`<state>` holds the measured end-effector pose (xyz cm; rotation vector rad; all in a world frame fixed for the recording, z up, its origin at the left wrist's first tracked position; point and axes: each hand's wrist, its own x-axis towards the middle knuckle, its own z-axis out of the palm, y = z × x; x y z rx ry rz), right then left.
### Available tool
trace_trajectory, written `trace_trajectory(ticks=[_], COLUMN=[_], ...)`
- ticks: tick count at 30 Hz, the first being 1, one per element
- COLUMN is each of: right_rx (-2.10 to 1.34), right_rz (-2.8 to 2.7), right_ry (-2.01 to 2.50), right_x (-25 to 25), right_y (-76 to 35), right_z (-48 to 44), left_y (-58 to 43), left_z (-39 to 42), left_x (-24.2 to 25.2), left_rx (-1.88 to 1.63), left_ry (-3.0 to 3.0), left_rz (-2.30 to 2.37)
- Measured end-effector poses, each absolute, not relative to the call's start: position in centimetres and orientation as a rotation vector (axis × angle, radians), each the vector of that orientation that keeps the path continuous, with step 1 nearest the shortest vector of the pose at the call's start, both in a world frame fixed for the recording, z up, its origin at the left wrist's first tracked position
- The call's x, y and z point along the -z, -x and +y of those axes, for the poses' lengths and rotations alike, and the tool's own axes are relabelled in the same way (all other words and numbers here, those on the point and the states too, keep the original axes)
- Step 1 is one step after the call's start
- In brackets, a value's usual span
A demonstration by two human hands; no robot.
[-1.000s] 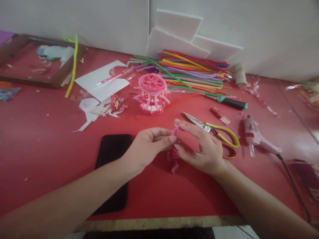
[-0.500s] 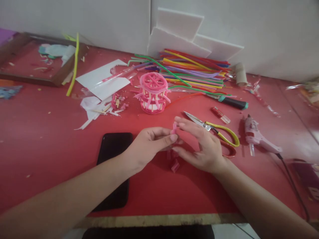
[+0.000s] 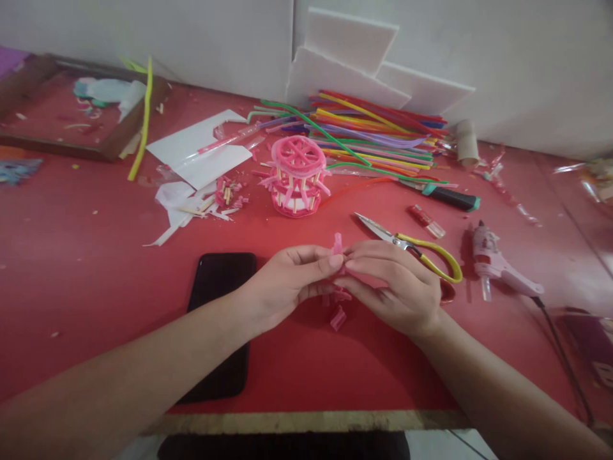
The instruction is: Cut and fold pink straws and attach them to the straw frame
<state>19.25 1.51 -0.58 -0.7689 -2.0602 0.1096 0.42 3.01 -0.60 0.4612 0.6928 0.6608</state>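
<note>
No readable text; pale marks (image 3: 606, 372) on the maroon object (image 3: 580, 335) too blurred.

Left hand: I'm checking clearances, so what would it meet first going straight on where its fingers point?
Probably the right hand, facing it just past the pink strip that the left hand pinches; depth between them is hard to judge.

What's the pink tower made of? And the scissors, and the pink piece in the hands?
Pink tower: probably fuzzy pipe cleaner, matte and soft-edged; its sticks look like wood, pale tan and dull.
Scissors: blades of metal, silvery and shiny; the yellow handle is likely plastic or rubber, smooth and evenly coloured.
Pink piece: perhaps pipe cleaner too, matte, but too small and blurred to be sure.
</note>
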Motion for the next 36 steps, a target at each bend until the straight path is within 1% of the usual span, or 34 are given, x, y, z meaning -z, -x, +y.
trace_trajectory(ticks=[17, 25, 36], right_rx=[-0.142, -0.079, -0.079], right_rz=[-2.031, -2.046, -2.019], right_ry=[0.804, 0.792, 0.864], right_x=[0.31, 0.34, 0.35], right_y=[-19.24, -19.25, -19.01], right_z=[1.46, 1.38, 1.24], left_y=[-0.54, -0.44, -0.59], left_z=[3.08, 3.06, 2.96], left_x=[0.18, 0.25, 0.34], left_rx=[-0.614, -0.544, -0.611], left_ry=[-0.417, -0.300, -0.477], left_rz=[0.717, 0.726, 0.734])
